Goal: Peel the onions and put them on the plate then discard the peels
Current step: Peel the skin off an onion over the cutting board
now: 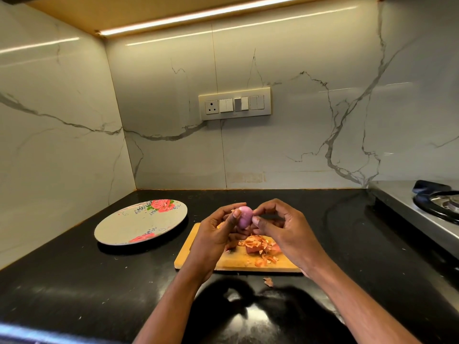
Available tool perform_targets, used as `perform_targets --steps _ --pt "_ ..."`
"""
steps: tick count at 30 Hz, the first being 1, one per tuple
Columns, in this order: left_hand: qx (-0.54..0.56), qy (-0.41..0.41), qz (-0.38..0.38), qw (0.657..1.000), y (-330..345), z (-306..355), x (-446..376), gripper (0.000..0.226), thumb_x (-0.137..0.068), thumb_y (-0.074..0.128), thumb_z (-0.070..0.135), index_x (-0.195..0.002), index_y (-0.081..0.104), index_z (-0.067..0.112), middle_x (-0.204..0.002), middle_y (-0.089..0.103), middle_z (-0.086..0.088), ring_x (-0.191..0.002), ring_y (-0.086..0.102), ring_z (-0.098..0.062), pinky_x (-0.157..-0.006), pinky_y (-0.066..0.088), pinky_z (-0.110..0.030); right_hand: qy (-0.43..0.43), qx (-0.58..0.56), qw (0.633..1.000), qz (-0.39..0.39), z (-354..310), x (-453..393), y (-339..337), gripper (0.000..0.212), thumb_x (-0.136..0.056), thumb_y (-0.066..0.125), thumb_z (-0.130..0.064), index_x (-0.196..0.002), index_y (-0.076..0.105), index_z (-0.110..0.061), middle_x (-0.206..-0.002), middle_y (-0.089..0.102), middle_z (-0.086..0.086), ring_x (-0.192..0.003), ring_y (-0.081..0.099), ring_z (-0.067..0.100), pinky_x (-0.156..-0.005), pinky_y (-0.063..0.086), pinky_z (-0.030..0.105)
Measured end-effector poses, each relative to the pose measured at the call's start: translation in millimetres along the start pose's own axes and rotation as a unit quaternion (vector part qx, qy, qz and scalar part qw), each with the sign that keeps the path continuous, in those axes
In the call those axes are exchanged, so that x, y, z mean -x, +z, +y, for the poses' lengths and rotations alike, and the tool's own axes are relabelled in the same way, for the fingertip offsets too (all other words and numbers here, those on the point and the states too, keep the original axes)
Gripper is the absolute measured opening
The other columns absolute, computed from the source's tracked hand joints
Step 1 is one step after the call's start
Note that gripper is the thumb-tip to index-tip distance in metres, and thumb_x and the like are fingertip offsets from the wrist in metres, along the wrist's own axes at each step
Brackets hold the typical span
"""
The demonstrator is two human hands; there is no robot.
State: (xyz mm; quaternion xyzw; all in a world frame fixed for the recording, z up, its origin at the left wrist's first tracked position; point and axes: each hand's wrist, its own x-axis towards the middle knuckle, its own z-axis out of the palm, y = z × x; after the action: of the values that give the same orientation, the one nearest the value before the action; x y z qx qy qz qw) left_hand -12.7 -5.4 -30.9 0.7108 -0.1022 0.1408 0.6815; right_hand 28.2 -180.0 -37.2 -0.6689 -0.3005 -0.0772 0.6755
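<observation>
We are looking at a shiny black counter (74, 281) in a kitchen corner, with white marble walls (310, 108) going up on the left and at the back. On the left side a round plate (116, 228) with pink roses is sitting on the counter, and nothing is lying on it. Just to its right a wooden cutting board (188, 254) is lying flat, and a pile of orange peels (260, 247) is resting on it. We are holding a small purple onion (244, 218) up above the board. Our left hand (216, 234) is curling round it, with the thumb pressing on its left side. Our right hand (283, 229) is pinching its right side with thumb and finger. One peel scrap (268, 281) is lying on the counter in front of the board. On the back wall a switch panel (234, 103) is sitting. At the far right a steel stove (422, 207) is standing on the counter.
</observation>
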Motion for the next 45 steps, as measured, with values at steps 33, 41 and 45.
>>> perform_targets --steps 33,41,45 --pt "0.017 -0.043 -0.020 0.999 1.0 3.2 1.3 0.037 -0.094 0.052 0.037 -0.122 0.068 0.020 -0.100 0.071 -0.002 -0.077 0.067 -0.007 -0.068 0.053 -0.021 -0.069 0.138 0.988 0.023 6.8 -1.5 -0.7 0.017 -0.083 0.079 -0.025 -0.099 0.078 -0.030 -0.100 0.070 -0.013 -0.092 0.071 0.012 -0.078 0.062 0.038" --pt "0.060 -0.037 -0.008 0.997 0.2 3.2 0.4 0.040 -0.090 0.055 0.034 -0.123 0.066 0.015 -0.094 0.071 -0.001 -0.074 0.067 -0.009 -0.067 0.053 -0.023 -0.052 0.128 0.990 0.017 5.0 -0.2 0.2 0.009 -0.089 0.074 -0.019 -0.096 0.073 -0.025 -0.088 0.073 -0.012 -0.087 0.071 0.005 -0.066 0.060 0.023" --pt "0.076 -0.039 -0.015 0.996 0.8 3.0 0.7 0.039 -0.093 0.049 0.034 -0.123 0.065 0.015 -0.093 0.072 -0.001 -0.073 0.068 -0.008 -0.066 0.054 -0.022 -0.042 0.133 0.990 0.031 5.7 -0.5 1.0 0.007 -0.093 0.070 -0.019 -0.098 0.070 -0.024 -0.088 0.072 -0.011 -0.083 0.072 0.006 -0.066 0.060 0.024"
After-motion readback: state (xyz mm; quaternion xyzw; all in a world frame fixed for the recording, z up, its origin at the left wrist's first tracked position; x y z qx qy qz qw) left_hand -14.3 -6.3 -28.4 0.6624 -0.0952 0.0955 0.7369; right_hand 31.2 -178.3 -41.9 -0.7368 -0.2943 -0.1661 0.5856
